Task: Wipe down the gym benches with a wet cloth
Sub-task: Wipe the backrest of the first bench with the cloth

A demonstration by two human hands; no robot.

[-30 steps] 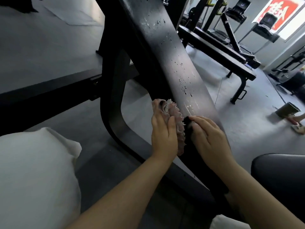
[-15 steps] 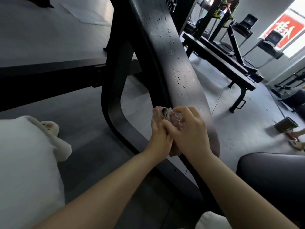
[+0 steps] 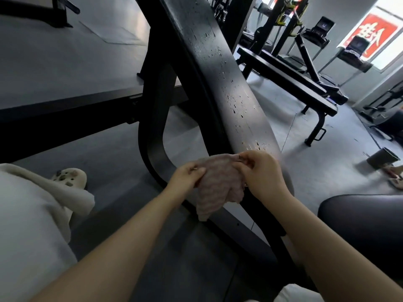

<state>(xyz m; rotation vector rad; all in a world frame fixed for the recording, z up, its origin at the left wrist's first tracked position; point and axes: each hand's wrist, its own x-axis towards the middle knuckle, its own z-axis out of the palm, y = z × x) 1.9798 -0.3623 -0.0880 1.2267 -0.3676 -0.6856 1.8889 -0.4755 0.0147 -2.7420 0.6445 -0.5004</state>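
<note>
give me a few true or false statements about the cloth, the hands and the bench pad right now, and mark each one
1. Both hands hold the cloth. True: the left hand and the right hand each pinch an upper corner of the cloth.
2. The cloth is bunched into a tight ball. False: it is spread between the hands and its lower part hangs loose.
3. Water droplets sit on the angled bench pad. True.
4. The cloth is bright blue. False: it is a pale pinkish colour.
5. A flat bench stands behind the pad. True.
</note>
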